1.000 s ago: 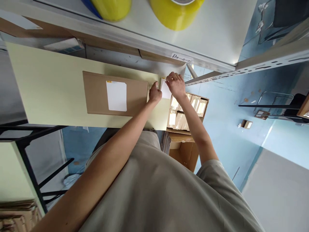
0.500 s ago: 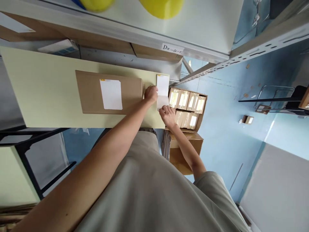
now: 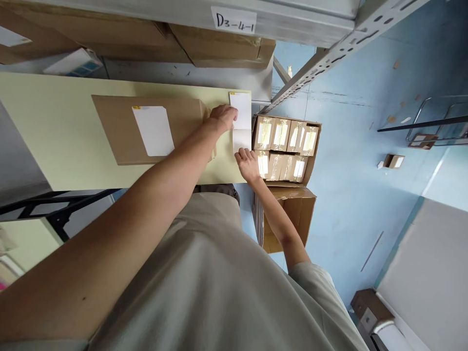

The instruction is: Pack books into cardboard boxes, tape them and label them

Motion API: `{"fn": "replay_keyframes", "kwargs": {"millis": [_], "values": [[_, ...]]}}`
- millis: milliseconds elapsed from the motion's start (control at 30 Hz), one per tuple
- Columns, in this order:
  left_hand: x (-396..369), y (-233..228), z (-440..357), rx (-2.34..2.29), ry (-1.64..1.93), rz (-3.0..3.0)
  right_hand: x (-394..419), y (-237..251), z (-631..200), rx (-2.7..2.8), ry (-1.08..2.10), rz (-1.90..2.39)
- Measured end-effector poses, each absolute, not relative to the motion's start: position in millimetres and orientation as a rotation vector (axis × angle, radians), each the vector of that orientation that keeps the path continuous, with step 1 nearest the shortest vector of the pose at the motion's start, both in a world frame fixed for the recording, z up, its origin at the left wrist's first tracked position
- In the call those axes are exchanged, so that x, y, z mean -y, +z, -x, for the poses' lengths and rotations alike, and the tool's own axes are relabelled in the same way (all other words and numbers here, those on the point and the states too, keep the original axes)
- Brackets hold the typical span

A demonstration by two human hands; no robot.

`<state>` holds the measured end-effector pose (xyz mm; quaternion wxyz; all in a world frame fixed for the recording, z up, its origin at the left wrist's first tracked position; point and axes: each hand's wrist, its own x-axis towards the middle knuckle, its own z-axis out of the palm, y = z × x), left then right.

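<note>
A white label strip (image 3: 242, 111) lies at the right end of the pale green table (image 3: 54, 141). My left hand (image 3: 222, 117) rests on the strip's left edge, fingers curled over it, right beside a flat brown cardboard mailer (image 3: 113, 129). The mailer carries a white label (image 3: 152, 130). My right hand (image 3: 248, 164) pinches the strip's near end at the table's corner.
An open carton (image 3: 310, 165) with several small wrapped boxes stands on the blue floor right of the table. Above the table is a metal shelf tagged D3-4-1 (image 3: 234, 19) with brown cartons (image 3: 219, 46) beneath. A small box (image 3: 392, 161) lies on the floor.
My right hand has come from the strip's far end down to its near end, and the strip now lies longer and flat. My left hand stays on it. The view has tilted down.
</note>
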<state>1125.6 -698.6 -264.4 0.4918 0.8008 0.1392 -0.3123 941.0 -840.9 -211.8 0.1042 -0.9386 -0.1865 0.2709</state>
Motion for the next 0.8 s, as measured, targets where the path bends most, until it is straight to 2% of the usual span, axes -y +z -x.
{"fn": "replay_keyframes", "kwargs": {"millis": [100,800], "values": [[694,-257,-1127,-0.179,-0.890,-2.116,843,-211,-944,0.578,0.828,2.766],[692,-275,-1130,-0.287,-0.880,-2.053,845,-214,-946,0.738,0.794,2.758]]}}
